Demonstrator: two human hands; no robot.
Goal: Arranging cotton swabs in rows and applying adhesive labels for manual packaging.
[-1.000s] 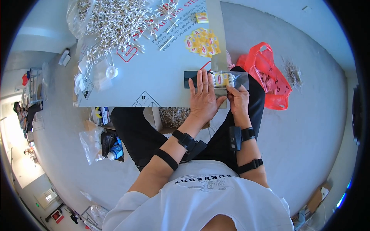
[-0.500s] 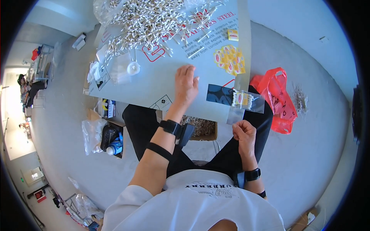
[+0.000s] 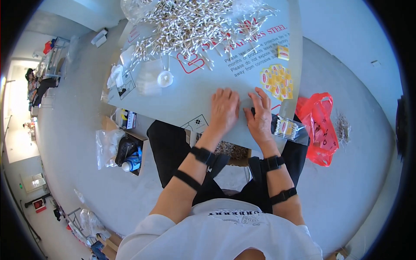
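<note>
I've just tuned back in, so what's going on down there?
A person sits at a table with both hands over its near part. The left hand and right hand are side by side; whether either holds anything is hidden. Just right of the right hand, a clear packet of cotton swabs lies at the table's edge. Yellow cards lie beyond it, and a loose swab pile covers the far side.

1 blue bottle (image 3: 135,161) lies beside a black bag (image 3: 125,149), near a clear plastic bag (image 3: 104,149).
</note>
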